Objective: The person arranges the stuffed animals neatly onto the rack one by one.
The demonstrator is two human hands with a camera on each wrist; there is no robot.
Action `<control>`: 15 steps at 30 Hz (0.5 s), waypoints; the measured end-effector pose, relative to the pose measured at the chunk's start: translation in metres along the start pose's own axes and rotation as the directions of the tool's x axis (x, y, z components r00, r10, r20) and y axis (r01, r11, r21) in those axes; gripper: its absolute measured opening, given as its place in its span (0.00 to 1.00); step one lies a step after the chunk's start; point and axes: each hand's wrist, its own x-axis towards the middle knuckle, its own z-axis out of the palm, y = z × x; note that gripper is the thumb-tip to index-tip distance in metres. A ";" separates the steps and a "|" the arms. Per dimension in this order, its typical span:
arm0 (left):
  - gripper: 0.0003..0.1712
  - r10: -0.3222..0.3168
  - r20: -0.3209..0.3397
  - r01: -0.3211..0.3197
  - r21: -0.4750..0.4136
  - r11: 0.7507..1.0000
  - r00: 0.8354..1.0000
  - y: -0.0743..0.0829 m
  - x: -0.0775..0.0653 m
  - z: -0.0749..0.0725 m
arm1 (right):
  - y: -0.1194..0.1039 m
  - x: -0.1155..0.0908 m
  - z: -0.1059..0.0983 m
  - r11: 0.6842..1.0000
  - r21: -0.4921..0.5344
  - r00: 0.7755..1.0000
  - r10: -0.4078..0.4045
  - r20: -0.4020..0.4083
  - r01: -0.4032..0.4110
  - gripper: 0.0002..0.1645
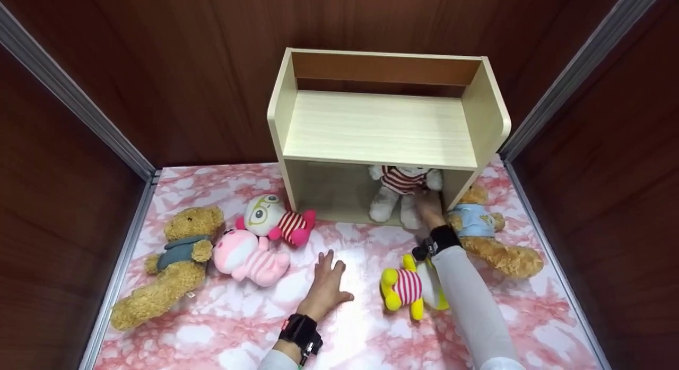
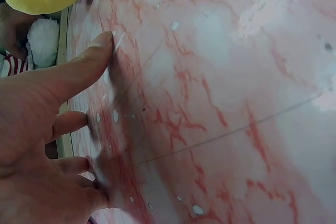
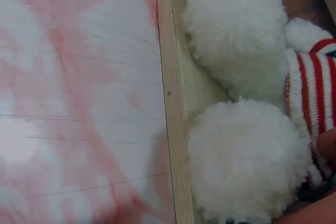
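A white teddy bear [image 1: 404, 185] in a red-and-white striped sweater sits upright at the right of the shelf's lower compartment. Its head is largely hidden by the upper board, and its fluffy feet [image 3: 247, 156] rest on the bottom board. My right hand [image 1: 428, 206] holds the bear by its side at the sweater; most of those fingers are out of sight in the right wrist view. The left hand [image 1: 326, 289] hovers palm down over the pink marbled tabletop [image 2: 210, 103], fingers spread, holding nothing.
The two-tier wooden shelf [image 1: 376, 128] stands against the back wall. Leftward lie a brown bear [image 1: 183, 253], a pink plush [image 1: 254, 258] and a glasses-wearing doll [image 1: 278, 216]. Under the right forearm lies a yellow striped doll [image 1: 408, 287]; another brown bear [image 1: 477, 221] lies beside the shelf.
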 end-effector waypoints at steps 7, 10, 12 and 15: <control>0.36 0.006 0.003 -0.006 -0.003 1.000 1.000 0.002 0.000 0.000 | 0.001 -0.023 -0.009 0.997 -0.023 0.997 -0.077 0.003 0.078 0.26; 0.36 0.008 0.003 -0.008 0.000 1.000 1.000 0.002 -0.001 0.000 | 0.002 -0.036 -0.013 0.993 -0.007 0.992 -0.120 0.025 0.121 0.29; 0.37 0.012 0.002 -0.012 0.012 1.000 1.000 0.001 -0.001 0.000 | 0.002 -0.045 -0.018 0.992 0.007 0.990 -0.130 0.047 0.130 0.31; 0.36 0.026 -0.003 -0.026 0.023 0.999 1.000 0.001 -0.001 0.000 | 0.000 -0.060 -0.026 0.993 0.013 0.990 -0.114 0.077 0.114 0.36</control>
